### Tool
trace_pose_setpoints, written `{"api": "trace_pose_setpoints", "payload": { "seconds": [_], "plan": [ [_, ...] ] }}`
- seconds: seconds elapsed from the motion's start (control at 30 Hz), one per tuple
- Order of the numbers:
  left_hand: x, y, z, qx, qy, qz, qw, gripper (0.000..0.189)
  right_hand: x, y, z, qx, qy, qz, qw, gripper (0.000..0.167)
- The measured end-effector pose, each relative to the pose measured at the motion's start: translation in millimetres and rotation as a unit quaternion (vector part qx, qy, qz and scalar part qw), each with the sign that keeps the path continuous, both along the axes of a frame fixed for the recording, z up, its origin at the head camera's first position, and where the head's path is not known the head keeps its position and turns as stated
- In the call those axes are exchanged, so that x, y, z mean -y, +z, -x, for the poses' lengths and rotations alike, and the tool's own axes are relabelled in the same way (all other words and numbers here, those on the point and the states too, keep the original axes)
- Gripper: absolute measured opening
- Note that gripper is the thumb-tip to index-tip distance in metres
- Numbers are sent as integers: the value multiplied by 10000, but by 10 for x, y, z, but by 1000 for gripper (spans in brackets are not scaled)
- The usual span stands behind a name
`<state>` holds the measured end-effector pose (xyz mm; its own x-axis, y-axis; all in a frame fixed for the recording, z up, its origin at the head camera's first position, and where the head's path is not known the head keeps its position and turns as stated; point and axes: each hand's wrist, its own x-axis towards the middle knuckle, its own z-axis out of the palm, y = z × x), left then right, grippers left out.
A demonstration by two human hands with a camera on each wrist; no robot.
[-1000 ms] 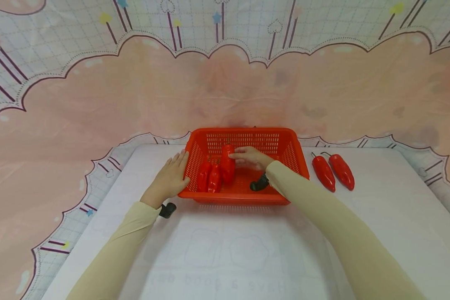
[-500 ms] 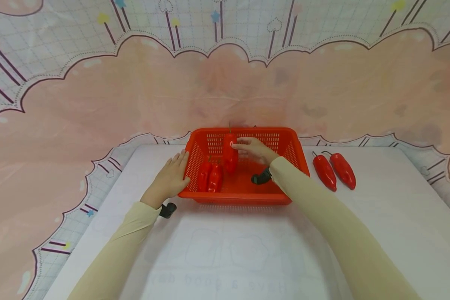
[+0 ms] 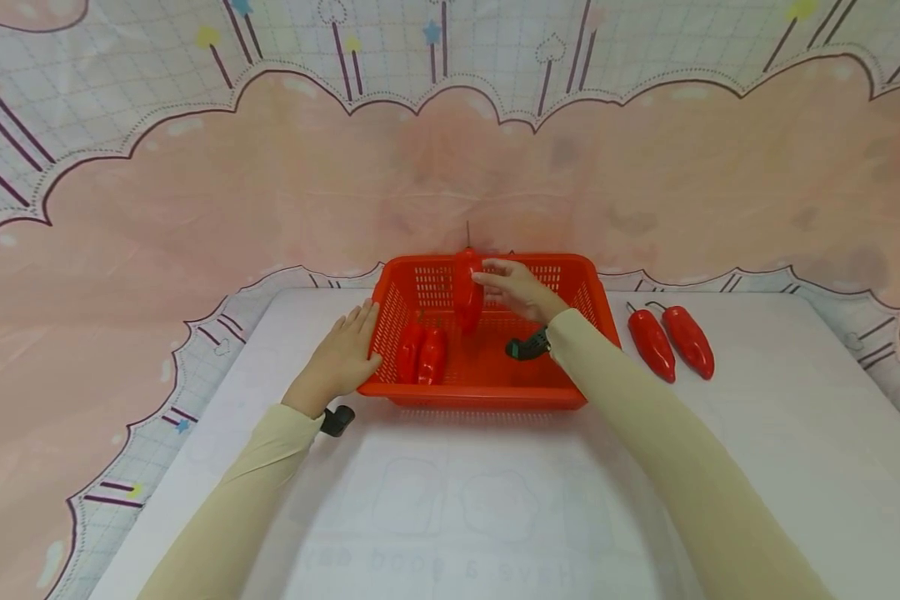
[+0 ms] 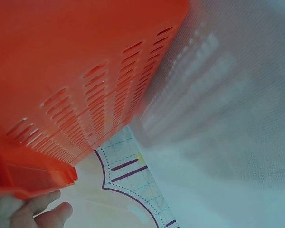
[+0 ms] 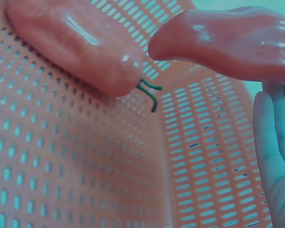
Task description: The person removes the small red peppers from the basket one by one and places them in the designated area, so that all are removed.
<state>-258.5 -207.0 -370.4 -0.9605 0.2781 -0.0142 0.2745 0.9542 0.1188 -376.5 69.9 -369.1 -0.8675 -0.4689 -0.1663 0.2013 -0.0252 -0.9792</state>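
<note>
My right hand (image 3: 516, 287) pinches a glossy red chili pepper (image 3: 468, 292) by its side. The pepper hangs upright over the red plastic basket (image 3: 487, 393), its thin stem above the back rim. In the right wrist view, the held pepper (image 5: 228, 45) reaches past the fingers (image 5: 266, 137), above the slotted basket floor and wall. Two more red peppers (image 3: 431, 357) lie side by side at the left inside the basket. With fingers extended, my left hand (image 3: 339, 358) rests against the basket's left rim. Its fingertips (image 4: 59, 216) show beside the rim in the left wrist view.
To the right of the basket, two red peppers (image 3: 669, 342) with dark stems lie on the white table (image 3: 450, 492). A patterned peach cloth (image 3: 495, 192) hangs behind the table. Each wrist wears a small black device (image 3: 337, 421).
My right hand has raised the pepper from beside the other two, up and slightly right, over the basket. My left hand has stayed on the rim.
</note>
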Motion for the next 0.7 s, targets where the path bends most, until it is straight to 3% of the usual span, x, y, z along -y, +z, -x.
{"api": "trace_pose_setpoints", "payload": {
  "seconds": [0.23,0.7],
  "plan": [
    [-3,16,5,-5,-11,39,10000,75,-36,106,-15,-330,-103,-16,9994,62],
    [3,2,8,-15,-23,-22,10000,76,-65,319,-96,-448,-312,358,9979,57]
  ]
}}
